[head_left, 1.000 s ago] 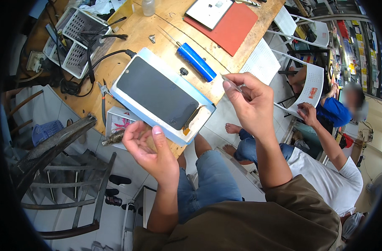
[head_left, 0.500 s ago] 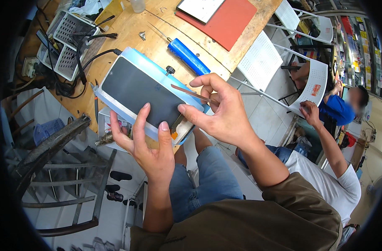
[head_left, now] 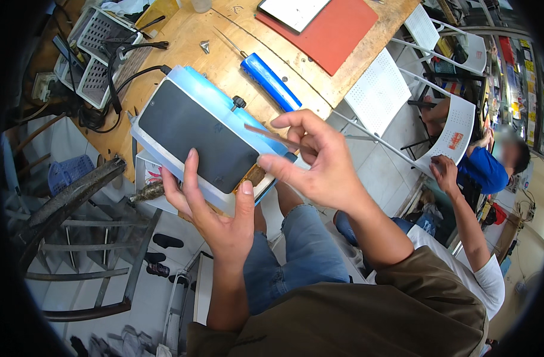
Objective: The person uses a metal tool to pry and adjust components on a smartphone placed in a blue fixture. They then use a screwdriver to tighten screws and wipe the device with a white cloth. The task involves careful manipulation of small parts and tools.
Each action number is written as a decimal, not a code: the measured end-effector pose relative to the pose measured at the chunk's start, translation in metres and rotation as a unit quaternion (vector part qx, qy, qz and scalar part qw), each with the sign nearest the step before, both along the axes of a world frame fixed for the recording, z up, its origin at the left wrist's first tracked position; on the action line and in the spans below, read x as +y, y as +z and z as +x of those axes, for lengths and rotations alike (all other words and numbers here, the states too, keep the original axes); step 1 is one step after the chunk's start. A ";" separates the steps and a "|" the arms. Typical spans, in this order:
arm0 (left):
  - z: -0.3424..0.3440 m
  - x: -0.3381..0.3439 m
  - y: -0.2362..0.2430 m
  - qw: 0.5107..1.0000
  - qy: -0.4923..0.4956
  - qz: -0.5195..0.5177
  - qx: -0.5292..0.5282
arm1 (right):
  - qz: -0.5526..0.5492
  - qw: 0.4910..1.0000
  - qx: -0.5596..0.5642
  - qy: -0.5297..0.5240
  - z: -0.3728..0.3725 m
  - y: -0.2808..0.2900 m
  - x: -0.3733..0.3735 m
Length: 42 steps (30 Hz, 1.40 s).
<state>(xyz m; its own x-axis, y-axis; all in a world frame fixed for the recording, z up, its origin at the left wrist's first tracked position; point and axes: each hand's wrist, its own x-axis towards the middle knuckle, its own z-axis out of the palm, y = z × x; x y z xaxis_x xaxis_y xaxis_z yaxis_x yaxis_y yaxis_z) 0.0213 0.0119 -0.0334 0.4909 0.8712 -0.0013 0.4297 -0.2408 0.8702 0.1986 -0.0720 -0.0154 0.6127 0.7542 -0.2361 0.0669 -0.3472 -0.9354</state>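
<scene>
A dark phone screen lies face up on a pale blue plate device with a black knob and cable; an orange flex strip shows at its lower right. My left hand rests along the near long edge, fingers apart and touching it. My right hand pinches a thin brownish blade, held over the far long edge of the screen, thumb near the screen's corner. Beyond the device lies a blue cylindrical tool with a long thin tip.
Wooden table, red mat with white-backed panel, cables and perforated baskets at left. A dark metal frame stands lower left. White chairs and two other people are at right.
My right hand has come down and left to the screen with the blade. My left hand's fingers have moved onto the device's near edge. The device appears shifted slightly left.
</scene>
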 end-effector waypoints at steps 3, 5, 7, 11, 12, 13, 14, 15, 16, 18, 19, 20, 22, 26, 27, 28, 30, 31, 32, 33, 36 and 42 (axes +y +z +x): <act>0.000 -0.003 0.000 1.000 0.006 0.001 0.012 | -0.002 0.996 0.050 -0.077 0.026 -0.011 -0.003; -0.001 -0.006 0.000 0.999 0.009 -0.006 0.032 | -0.031 0.989 -0.079 -0.120 0.053 -0.035 0.005; -0.002 -0.009 0.000 0.999 0.011 -0.010 0.031 | -0.037 0.967 -0.232 -0.095 0.081 -0.064 0.011; -0.001 -0.014 0.002 1.000 0.015 -0.001 0.013 | -0.046 0.920 -0.385 -0.056 0.103 -0.110 0.012; 0.000 -0.015 0.003 1.000 0.018 -0.001 0.023 | -0.045 0.917 -0.394 -0.046 0.102 -0.115 0.012; 0.001 -0.016 0.005 1.000 0.022 -0.008 0.019 | -0.048 0.909 -0.412 -0.041 0.102 -0.117 0.012; 0.003 -0.016 0.006 1.000 0.027 -0.011 0.002 | -0.052 0.901 -0.430 -0.036 0.100 -0.117 0.013; 0.004 -0.016 0.007 0.999 0.011 0.001 0.030 | -0.054 0.892 -0.448 -0.026 0.099 -0.115 0.014; 0.004 -0.016 0.008 0.999 0.000 0.003 0.048 | -0.088 0.880 -0.466 -0.009 0.098 -0.111 0.015; 0.004 -0.021 0.011 0.999 0.024 -0.028 0.013 | -0.088 0.869 -0.486 -0.013 0.096 -0.100 0.016; 0.002 -0.022 0.011 0.999 0.017 -0.028 0.010 | -0.081 0.877 -0.473 -0.014 0.096 -0.095 0.016; -0.002 -0.024 0.012 1.000 0.024 -0.019 0.003 | -0.049 0.884 -0.464 -0.026 0.095 -0.091 0.016; -0.009 -0.027 0.008 0.998 0.034 -0.021 -0.044 | -0.043 0.908 -0.414 -0.038 0.091 -0.085 0.012; -0.032 -0.036 -0.002 0.987 0.112 0.002 -0.117 | -0.022 0.946 -0.315 -0.069 0.084 -0.078 -0.005; -0.040 -0.038 -0.005 0.978 0.149 -0.013 -0.143 | -0.009 0.951 -0.302 -0.070 0.085 -0.075 -0.009; -0.051 -0.037 -0.005 0.978 0.157 -0.027 -0.134 | -0.025 0.951 -0.298 -0.078 0.091 -0.070 -0.013; -0.070 -0.040 -0.008 0.979 0.180 -0.042 -0.086 | -0.050 0.950 -0.289 -0.106 0.109 -0.060 -0.014; -0.080 -0.041 -0.010 0.979 0.191 -0.039 -0.056 | -0.058 0.946 -0.296 -0.122 0.127 -0.058 -0.008; -0.089 -0.041 -0.013 0.980 0.185 -0.040 -0.059 | -0.057 0.942 -0.303 -0.134 0.148 -0.056 0.001; -0.096 -0.040 -0.015 0.983 0.170 -0.035 -0.062 | -0.046 0.927 -0.351 -0.125 0.169 -0.059 0.015; -0.101 -0.040 -0.021 0.987 0.150 -0.022 -0.053 | -0.009 0.894 -0.434 -0.106 0.224 -0.078 0.064; -0.070 -0.050 -0.015 0.983 0.163 -0.088 -0.011 | -0.113 0.866 -0.487 -0.017 0.257 -0.105 0.120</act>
<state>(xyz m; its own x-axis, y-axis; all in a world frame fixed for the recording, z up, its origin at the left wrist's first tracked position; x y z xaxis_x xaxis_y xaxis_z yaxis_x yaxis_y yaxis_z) -0.0488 -0.0379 -0.0486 0.1878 0.9695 -0.1577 0.4395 0.0607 0.8962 0.4559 0.0482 -0.1200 0.6260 0.7333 0.2654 0.7713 -0.5320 -0.3494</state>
